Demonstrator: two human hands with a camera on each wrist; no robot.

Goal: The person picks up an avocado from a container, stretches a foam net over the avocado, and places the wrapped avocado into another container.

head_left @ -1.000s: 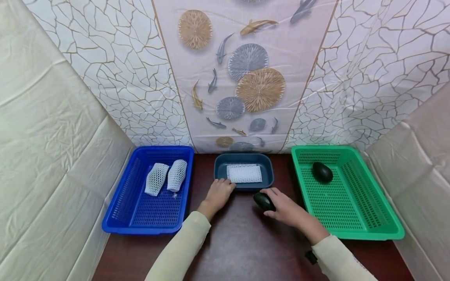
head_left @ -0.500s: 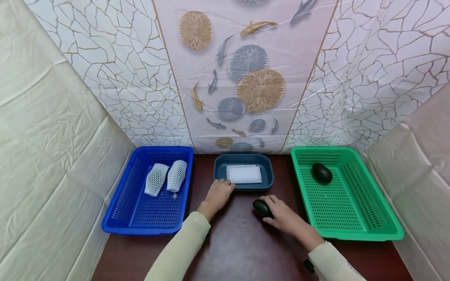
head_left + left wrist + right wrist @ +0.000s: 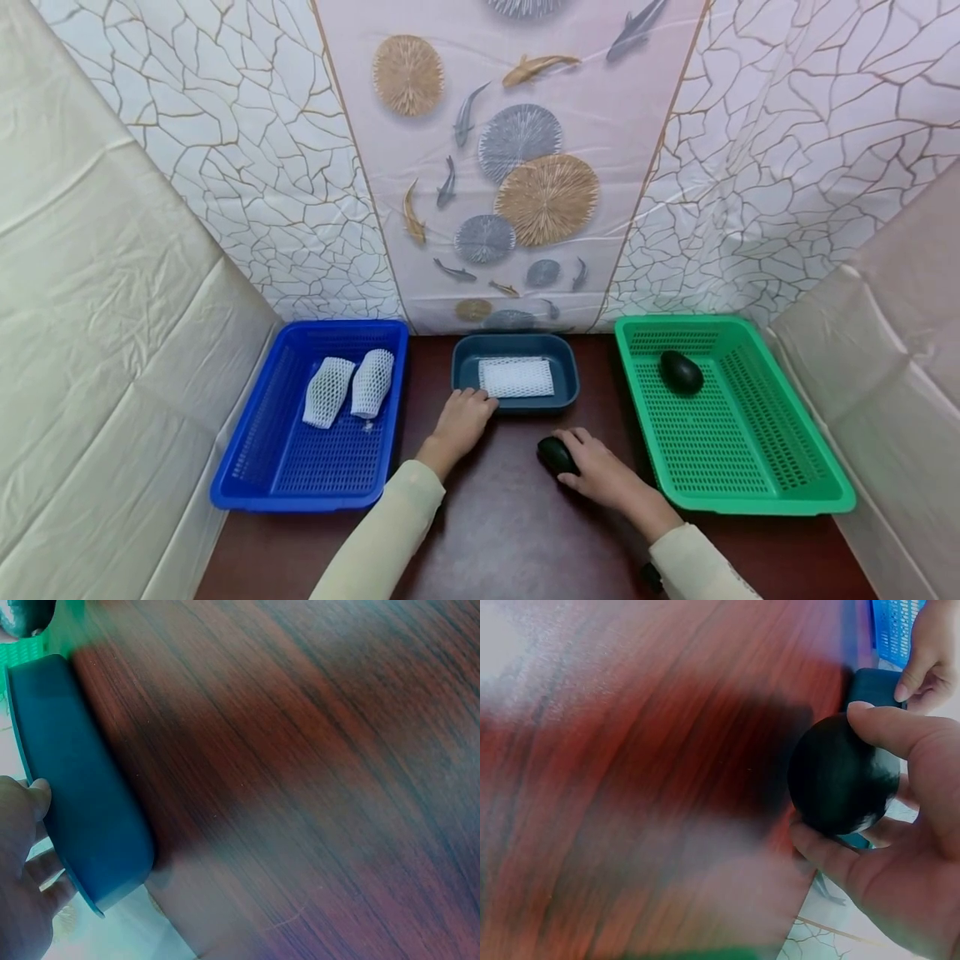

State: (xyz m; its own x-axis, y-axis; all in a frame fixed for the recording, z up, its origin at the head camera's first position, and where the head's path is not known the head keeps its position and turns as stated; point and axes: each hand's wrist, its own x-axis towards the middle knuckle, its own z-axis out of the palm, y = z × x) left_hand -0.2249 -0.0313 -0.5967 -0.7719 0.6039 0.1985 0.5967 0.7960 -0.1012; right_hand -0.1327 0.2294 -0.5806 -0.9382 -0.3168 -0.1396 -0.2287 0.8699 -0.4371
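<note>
My left hand (image 3: 461, 421) pinches the front left rim of a dark teal tray (image 3: 567, 383), its thumb against the outer wall (image 3: 82, 757) in the left wrist view. A flat white foam net sleeve (image 3: 516, 377) lies in that tray. My right hand (image 3: 600, 475) grips a dark avocado (image 3: 556, 456) in front of the tray, with thumb and fingers round its sides in the right wrist view. Whether this avocado (image 3: 832, 776) touches the table cannot be told. A second avocado (image 3: 681, 372) lies in the green basket (image 3: 813, 433).
On the left stands a blue basket (image 3: 300, 502) with two white net-sleeved items (image 3: 328, 392) in it. Both baskets and the tray rest on a dark reddish-brown table (image 3: 495, 533). A patterned cloth wall (image 3: 442, 308) closes off the back, and pale cloth hangs at both sides.
My right hand has brought the avocado a little nearer to me and lower, away from the tray. The left hand stays at the tray rim. The head view has tilted slightly up.
</note>
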